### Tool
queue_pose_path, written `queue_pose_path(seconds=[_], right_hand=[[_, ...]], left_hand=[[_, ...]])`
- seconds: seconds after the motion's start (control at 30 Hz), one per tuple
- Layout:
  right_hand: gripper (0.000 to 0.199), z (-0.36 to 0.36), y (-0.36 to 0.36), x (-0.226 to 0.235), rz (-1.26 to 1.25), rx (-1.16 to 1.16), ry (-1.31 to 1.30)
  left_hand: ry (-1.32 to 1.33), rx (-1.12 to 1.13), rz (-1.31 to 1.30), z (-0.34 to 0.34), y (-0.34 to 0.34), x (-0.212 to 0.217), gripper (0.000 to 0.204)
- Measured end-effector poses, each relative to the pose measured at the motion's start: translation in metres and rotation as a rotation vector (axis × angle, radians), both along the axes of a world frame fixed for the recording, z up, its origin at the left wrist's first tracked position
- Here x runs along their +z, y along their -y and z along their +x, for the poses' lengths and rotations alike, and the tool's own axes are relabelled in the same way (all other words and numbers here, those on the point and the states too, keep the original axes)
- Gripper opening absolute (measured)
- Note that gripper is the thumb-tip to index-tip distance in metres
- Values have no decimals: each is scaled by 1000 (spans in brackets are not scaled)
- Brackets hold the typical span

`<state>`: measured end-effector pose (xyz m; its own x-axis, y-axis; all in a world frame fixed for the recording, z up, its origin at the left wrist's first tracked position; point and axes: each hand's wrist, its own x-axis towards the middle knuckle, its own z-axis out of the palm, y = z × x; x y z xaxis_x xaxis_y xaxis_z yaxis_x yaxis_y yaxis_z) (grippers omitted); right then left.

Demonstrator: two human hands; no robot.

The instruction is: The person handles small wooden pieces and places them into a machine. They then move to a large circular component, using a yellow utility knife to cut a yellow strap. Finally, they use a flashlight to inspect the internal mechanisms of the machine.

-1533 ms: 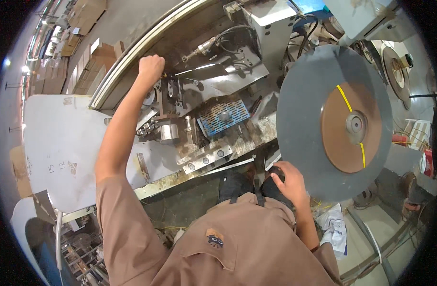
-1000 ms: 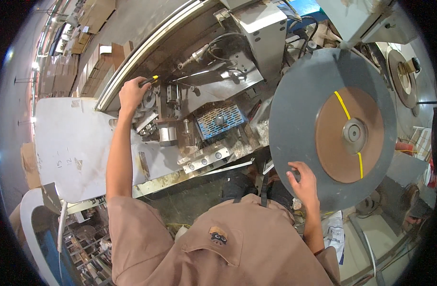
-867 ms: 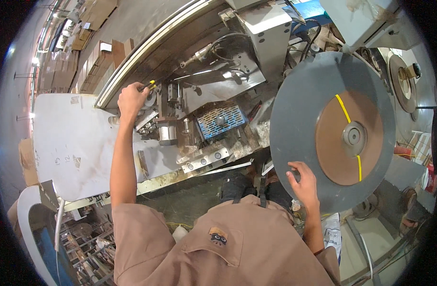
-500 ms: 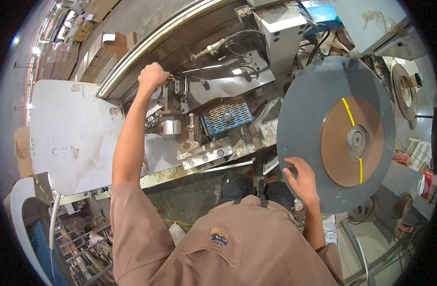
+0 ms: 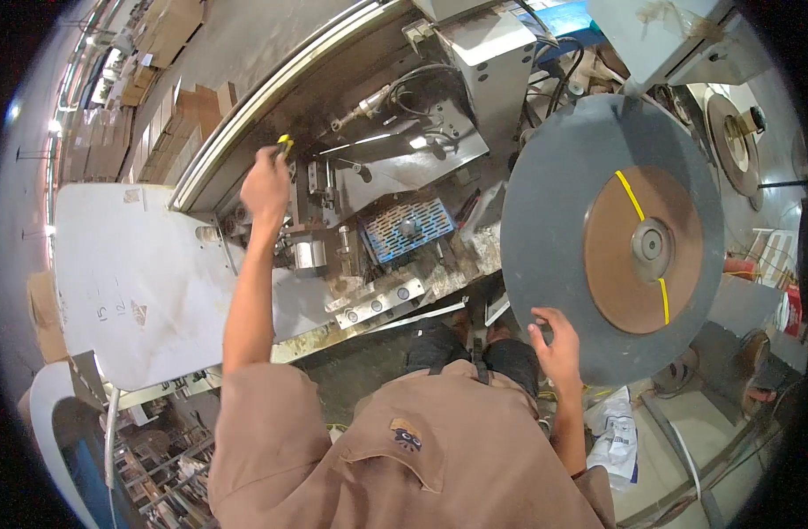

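Clock positions are taken from the middle of the head view, with twelve at the top. Toward nine o'clock lies a white tabletop (image 5: 144, 286), its surface marked and stained. From seven o'clock the left sleeve (image 5: 272, 414) runs up, and the bare forearm rises out of it almost straight, leaning slightly toward one o'clock. At ten o'clock the left hand (image 5: 265, 187) shows its back, somewhat blurred, with the fingers folded in and pinching a dark tool with a yellow tip (image 5: 285, 146). The tool sticks out past the fingertips toward one o'clock, over the machine bed; whether it touches anything there cannot be told. Just below and right of that wrist stands a shiny metal cylinder (image 5: 310, 254). Near the centre, a little toward twelve, is a blue slotted plate (image 5: 407, 229). At four o'clock the right hand (image 5: 557, 348) hangs loosely spread and holds nothing, the thumb apart and the fingers bent toward ten; its forearm comes up from five. Behind it, toward three, a large grey disc (image 5: 554, 229) stands tilted; contact between the two is unclear. Between four and five lies a white bag (image 5: 614, 439).
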<state>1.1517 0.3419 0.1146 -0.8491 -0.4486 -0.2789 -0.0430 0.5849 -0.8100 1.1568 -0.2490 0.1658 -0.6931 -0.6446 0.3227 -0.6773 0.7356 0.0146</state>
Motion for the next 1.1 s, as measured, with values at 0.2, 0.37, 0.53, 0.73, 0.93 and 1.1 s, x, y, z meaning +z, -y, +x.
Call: queue_pose_path(seconds=[0.2, 0.37, 0.53, 0.73, 0.93, 1.1], right_hand=[[28, -1, 9, -8, 28, 23, -5], [28, -15, 45, 10, 20, 157, -55], [28, -17, 78, 20, 44, 230, -80], [28, 5, 109, 21, 149, 344, -37], [29, 25, 151, 0, 206, 590, -42], [29, 32, 207, -5, 283, 813, -94]], left_hand=[[-174, 124, 125, 82, -31, -4, 26], [-263, 201, 224, 110, -50, -6, 27], [-531, 188, 364, 162, -71, -41, 25], [-767, 246, 91, 248, -94, -85, 27], [-431, 212, -261, 357, -63, -39, 27], [-276, 50, -251, 378, -41, -23, 23]])
